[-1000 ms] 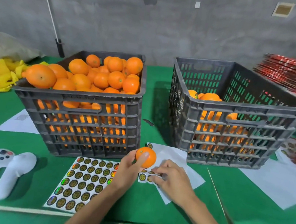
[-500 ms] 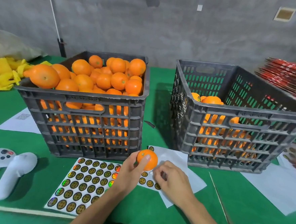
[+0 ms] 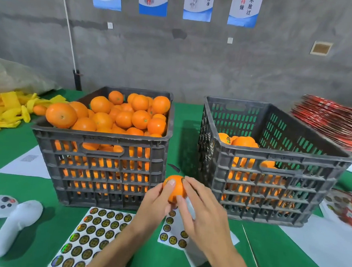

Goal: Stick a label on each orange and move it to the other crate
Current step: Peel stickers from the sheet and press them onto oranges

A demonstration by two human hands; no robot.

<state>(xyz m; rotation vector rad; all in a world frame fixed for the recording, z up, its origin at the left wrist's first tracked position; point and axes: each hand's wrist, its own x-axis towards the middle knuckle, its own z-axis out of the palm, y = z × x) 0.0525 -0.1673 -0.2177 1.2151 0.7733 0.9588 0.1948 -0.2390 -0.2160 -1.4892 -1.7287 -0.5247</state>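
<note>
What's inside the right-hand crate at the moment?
The dark slotted plastic crate on the right holds a low pile of oranges, well below its rim; one shows a round label. More show through the slots, but the front wall hides the floor, so no count.
</note>
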